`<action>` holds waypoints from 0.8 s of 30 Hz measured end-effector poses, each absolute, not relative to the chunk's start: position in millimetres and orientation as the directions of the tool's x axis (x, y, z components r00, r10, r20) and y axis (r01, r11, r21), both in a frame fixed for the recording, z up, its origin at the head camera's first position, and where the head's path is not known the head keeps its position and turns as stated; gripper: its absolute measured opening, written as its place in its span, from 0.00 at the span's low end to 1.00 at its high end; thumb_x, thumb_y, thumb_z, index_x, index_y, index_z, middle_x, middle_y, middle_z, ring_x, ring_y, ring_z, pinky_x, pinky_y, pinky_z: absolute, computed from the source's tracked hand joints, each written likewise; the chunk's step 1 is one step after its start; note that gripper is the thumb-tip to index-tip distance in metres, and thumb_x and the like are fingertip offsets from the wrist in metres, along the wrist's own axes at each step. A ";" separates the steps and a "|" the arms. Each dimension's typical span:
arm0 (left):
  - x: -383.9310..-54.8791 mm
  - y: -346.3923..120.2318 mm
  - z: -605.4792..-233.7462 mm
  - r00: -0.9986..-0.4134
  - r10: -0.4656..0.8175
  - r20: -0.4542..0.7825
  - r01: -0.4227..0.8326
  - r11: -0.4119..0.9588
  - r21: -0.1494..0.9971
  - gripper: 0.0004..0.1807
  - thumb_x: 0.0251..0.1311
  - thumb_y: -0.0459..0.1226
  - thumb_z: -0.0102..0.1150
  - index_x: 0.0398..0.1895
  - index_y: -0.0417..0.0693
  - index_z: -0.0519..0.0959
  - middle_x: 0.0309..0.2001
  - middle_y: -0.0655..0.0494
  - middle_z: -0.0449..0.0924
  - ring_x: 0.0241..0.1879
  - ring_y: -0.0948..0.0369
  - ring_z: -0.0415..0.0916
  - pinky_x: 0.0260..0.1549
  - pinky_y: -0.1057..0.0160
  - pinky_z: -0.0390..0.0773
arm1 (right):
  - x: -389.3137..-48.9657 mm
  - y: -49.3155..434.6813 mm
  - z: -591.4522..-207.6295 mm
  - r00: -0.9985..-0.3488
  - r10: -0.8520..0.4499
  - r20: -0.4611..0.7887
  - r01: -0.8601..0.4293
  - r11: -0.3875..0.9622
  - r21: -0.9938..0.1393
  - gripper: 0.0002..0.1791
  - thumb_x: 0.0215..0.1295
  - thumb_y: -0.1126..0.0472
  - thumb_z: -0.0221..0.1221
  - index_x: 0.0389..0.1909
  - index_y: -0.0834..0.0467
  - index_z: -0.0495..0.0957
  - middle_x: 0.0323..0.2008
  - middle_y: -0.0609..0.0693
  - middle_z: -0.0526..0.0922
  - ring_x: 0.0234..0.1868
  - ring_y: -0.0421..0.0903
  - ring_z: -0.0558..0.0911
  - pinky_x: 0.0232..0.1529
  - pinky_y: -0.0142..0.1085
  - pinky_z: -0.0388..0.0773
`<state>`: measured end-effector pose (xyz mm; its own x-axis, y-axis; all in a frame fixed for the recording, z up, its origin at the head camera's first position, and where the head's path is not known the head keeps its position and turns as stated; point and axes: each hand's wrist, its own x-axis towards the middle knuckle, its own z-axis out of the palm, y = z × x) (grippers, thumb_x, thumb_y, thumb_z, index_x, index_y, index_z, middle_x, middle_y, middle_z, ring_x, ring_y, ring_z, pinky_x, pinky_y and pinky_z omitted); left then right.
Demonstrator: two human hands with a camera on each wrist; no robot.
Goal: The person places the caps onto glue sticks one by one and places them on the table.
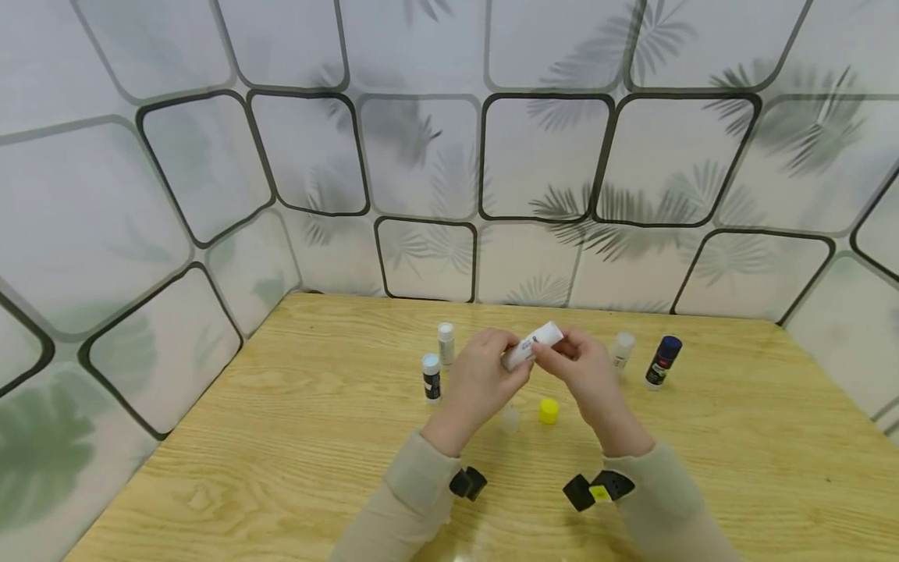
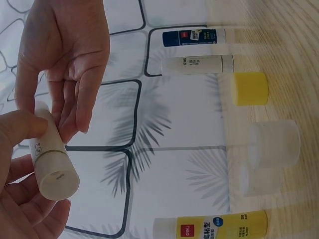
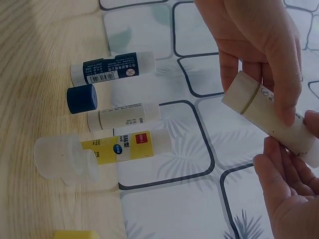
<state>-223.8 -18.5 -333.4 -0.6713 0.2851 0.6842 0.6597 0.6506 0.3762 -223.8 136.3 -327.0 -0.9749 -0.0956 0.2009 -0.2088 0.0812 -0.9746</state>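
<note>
A white glue stick (image 1: 531, 346) is held tilted between both hands above the table. My left hand (image 1: 481, 378) grips its body, the thumb lying along the tube in the right wrist view. At the upper end, my right hand (image 1: 581, 367) pinches it between thumb and fingers. Beneath the hands stand a yellow cap (image 1: 548, 411) and translucent caps (image 2: 274, 144). Near the left hand are a dark-labelled glue stick (image 1: 431, 378), another white glue stick (image 1: 445, 345) and a yellow glue stick (image 3: 119, 148), which the left hand hides in the head view.
Right of the hands stand a pale glue stick (image 1: 622, 351) and a navy-capped glue stick (image 1: 663, 363). A blue cap (image 3: 82, 98) sits on the wooden table (image 1: 295, 437) by the left group. Behind the table rises a patterned backdrop (image 1: 421, 172).
</note>
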 end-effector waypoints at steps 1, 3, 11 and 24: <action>-223.7 -18.6 -333.3 -0.670 0.285 0.685 0.661 0.649 0.376 0.10 0.50 0.39 0.61 0.32 0.42 0.76 0.30 0.55 0.75 0.27 0.64 0.68 0.24 0.72 0.70 | -223.7 136.0 -327.4 -0.974 -0.099 0.205 -0.212 0.077 -0.974 0.20 0.59 0.61 0.56 0.46 0.72 0.69 0.35 0.54 0.78 0.36 0.41 0.77 0.41 0.32 0.73; -223.4 -18.8 -333.2 -0.670 0.286 0.685 0.663 0.647 0.378 0.10 0.50 0.39 0.61 0.33 0.43 0.76 0.30 0.55 0.75 0.27 0.64 0.68 0.24 0.72 0.70 | -223.4 135.2 -328.2 -0.971 -0.106 0.212 -0.220 0.069 -0.973 0.19 0.59 0.62 0.56 0.46 0.72 0.69 0.35 0.54 0.78 0.36 0.41 0.77 0.41 0.32 0.74; -222.6 -19.4 -334.0 -0.684 0.305 0.663 0.662 0.641 0.388 0.11 0.51 0.39 0.60 0.36 0.43 0.76 0.32 0.55 0.74 0.27 0.66 0.67 0.26 0.72 0.70 | -222.0 133.8 -329.7 -0.967 -0.139 0.216 -0.222 0.034 -0.974 0.19 0.60 0.63 0.55 0.47 0.73 0.68 0.34 0.52 0.77 0.36 0.41 0.77 0.41 0.35 0.74; -221.4 -20.5 -334.1 -0.679 0.314 0.664 0.665 0.646 0.374 0.12 0.50 0.38 0.61 0.37 0.42 0.76 0.34 0.53 0.76 0.30 0.62 0.71 0.28 0.69 0.73 | -221.1 134.0 -330.6 -0.955 -0.180 0.235 -0.245 0.035 -0.969 0.19 0.61 0.64 0.54 0.46 0.74 0.67 0.34 0.52 0.77 0.36 0.41 0.77 0.41 0.34 0.74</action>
<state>-221.4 -20.5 -334.1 -0.6786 0.3143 0.6639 0.6652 0.6461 0.3741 -221.1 134.0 -330.6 -0.9553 -0.1798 0.2347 -0.2446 0.0348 -0.9690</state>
